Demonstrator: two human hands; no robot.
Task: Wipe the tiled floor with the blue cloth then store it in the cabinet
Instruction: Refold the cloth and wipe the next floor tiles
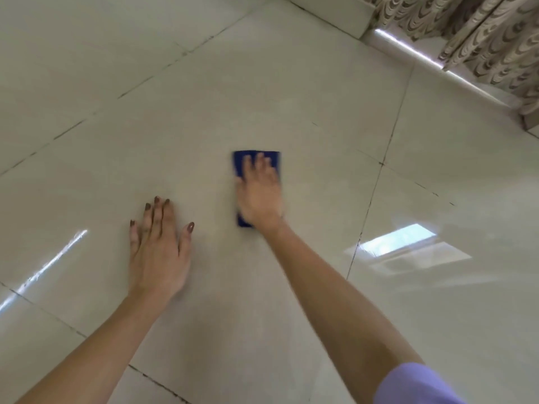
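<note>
A folded blue cloth (239, 163) lies flat on the glossy cream tiled floor (291, 97), in the middle of the view. My right hand (259, 192) presses down on the cloth, palm flat with fingers spread, covering most of it; the hand is motion-blurred. To its left, my left hand (159, 246) rests flat on the bare tile with fingers apart, holding nothing, about a hand's width from the cloth. No cabinet is in view.
A patterned beige curtain (481, 33) hangs at the top right above a pale skirting edge (408, 51). A white ledge or wall base (335, 13) runs along the top. Dark grout lines cross the floor, and window light reflects on the right tiles.
</note>
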